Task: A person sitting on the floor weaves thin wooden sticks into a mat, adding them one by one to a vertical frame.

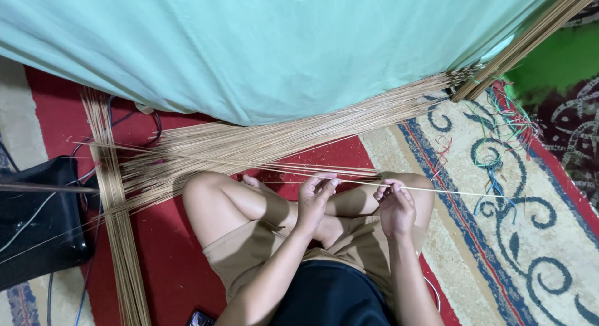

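Observation:
I sit cross-legged on a red patterned carpet (168, 257). My left hand (315, 198) and my right hand (395, 207) both pinch a thin pale stick (449, 191) held level above my knees; it runs out to the right past my right hand. A few more thin sticks (249, 164) lie across my legs to the left. A large fan of the same tan sticks (299, 129) is spread on the floor just beyond my knees, partly under a hanging teal cloth (268, 45).
A second long bundle of sticks (118, 220) runs down the left side. A black box with cables (37, 220) sits at far left. More sticks (530, 39) lean at top right. Coloured strings (505, 123) lie on the carpet's right part. A dark phone (199, 318) lies by my left thigh.

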